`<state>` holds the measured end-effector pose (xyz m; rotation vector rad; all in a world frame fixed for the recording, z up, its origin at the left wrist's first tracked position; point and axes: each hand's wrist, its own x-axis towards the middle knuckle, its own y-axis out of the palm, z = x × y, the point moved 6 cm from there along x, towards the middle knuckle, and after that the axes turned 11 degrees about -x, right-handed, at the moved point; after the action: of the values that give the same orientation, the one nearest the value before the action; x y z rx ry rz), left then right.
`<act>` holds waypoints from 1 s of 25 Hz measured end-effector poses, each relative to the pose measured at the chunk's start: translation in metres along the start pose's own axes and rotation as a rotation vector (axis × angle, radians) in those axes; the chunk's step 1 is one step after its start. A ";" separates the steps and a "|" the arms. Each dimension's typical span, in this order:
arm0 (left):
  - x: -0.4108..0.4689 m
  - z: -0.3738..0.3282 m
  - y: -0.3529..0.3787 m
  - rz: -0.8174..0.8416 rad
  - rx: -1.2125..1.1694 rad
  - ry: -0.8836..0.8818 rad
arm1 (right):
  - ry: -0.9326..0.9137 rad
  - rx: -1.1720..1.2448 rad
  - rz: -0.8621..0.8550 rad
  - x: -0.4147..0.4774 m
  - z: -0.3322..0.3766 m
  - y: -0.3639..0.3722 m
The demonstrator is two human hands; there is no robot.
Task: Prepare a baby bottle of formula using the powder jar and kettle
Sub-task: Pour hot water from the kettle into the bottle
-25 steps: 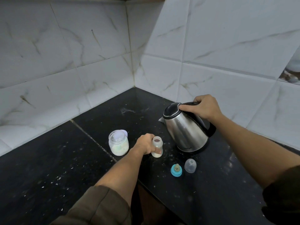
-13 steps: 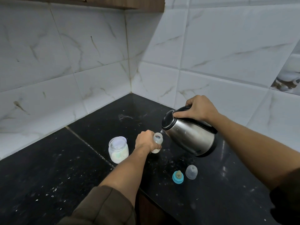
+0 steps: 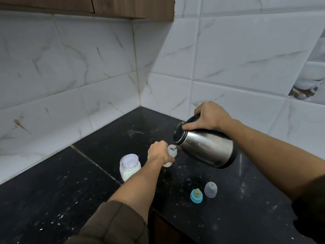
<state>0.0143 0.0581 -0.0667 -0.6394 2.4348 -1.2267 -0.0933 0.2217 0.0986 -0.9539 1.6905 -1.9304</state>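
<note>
A small clear baby bottle (image 3: 171,153) stands on the black counter (image 3: 70,191), and my left hand (image 3: 159,153) grips its body. My right hand (image 3: 210,116) holds the black handle of a steel kettle (image 3: 205,147), which is lifted and tipped left so its spout sits right over the bottle's open mouth. A thin stream runs from spout to bottle. A glass powder jar (image 3: 129,166) with white powder stands just left of my left wrist.
A blue teat ring (image 3: 196,195) and a clear bottle cap (image 3: 210,189) lie on the counter in front of the kettle. White tiled walls meet in a corner behind. A wooden cabinet (image 3: 105,6) hangs overhead. The counter's front edge drops near the bottom middle.
The kettle has left the counter, swung left and tipped further until its spout reached the bottle's mouth. My left hand has kept hold of the bottle.
</note>
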 end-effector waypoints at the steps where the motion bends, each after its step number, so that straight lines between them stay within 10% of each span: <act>1: 0.000 0.001 0.000 0.002 0.004 0.003 | -0.002 -0.019 0.006 0.001 0.002 0.000; 25: 0.002 0.001 0.003 0.040 0.040 0.028 | -0.082 -0.183 0.056 0.003 0.027 -0.005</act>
<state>0.0123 0.0585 -0.0699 -0.5634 2.4275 -1.2736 -0.0749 0.2016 0.1052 -1.0246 1.8497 -1.7004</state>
